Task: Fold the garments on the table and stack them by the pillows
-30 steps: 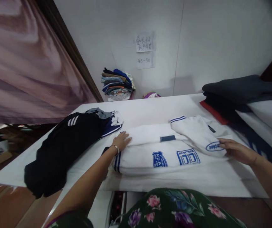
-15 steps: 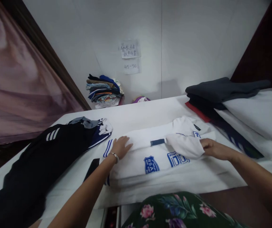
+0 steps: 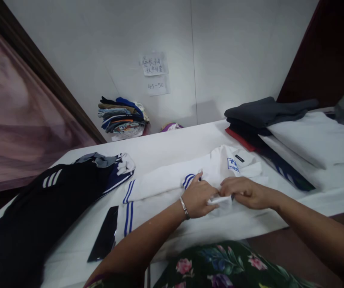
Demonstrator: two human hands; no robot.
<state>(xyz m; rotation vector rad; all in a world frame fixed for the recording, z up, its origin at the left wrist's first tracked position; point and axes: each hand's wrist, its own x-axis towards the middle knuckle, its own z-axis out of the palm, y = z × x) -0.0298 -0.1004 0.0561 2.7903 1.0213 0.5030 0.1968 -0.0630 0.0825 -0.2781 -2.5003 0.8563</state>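
Observation:
A white shirt (image 3: 165,176) with paired blue stripes at its left edge lies partly folded on the table in front of me. Its collar with a black label and a blue printed patch point to the upper right. My left hand (image 3: 198,197), with a bracelet at the wrist, is closed on a bit of the white cloth near the shirt's front edge. Close beside it, my right hand (image 3: 248,193) pinches the same cloth. A blue-striped cuff shows just behind my left fingers. Both hands cover part of the fabric.
Dark clothes (image 3: 24,216) with white stripes are heaped at left. A flat black panel (image 3: 104,236) lies beside the shirt. Stacked garments (image 3: 268,114) stand at right on the white table (image 3: 159,146). Another folded pile (image 3: 123,120) sits beyond the back edge, near the wall.
My left hand has moved right from the striped end to meet my right hand, which has come slightly left. The shirt's front half is turned over, hiding the blue prints there.

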